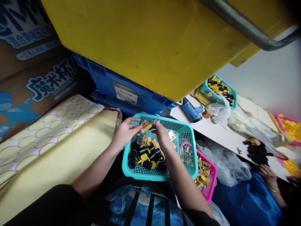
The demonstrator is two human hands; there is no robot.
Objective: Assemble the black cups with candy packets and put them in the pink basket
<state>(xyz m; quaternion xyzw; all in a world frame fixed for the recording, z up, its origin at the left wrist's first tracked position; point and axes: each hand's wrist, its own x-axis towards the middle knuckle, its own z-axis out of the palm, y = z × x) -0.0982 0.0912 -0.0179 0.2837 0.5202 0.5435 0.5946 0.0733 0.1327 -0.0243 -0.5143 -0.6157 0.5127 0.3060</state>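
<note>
My left hand [125, 131] and my right hand [162, 135] are both over a teal mesh basket [188, 150] on my lap. Together they pinch a small orange and yellow packet [145, 125], the left fingers on its left end and the right fingers on its right end. Below the hands, the basket holds several black cylinders with yellow caps [147, 155] and a few more small orange packets [172, 135].
A pink basket [210, 185] of yellow parts sits under the teal one. Sheets of round yellow stickers [54, 125] lie left. A big yellow bin [150, 44] and blue crate [113, 84] loom ahead. On the white table: blue tool [191, 110], teal basket [219, 91]. Another person's hand [266, 172] is at right.
</note>
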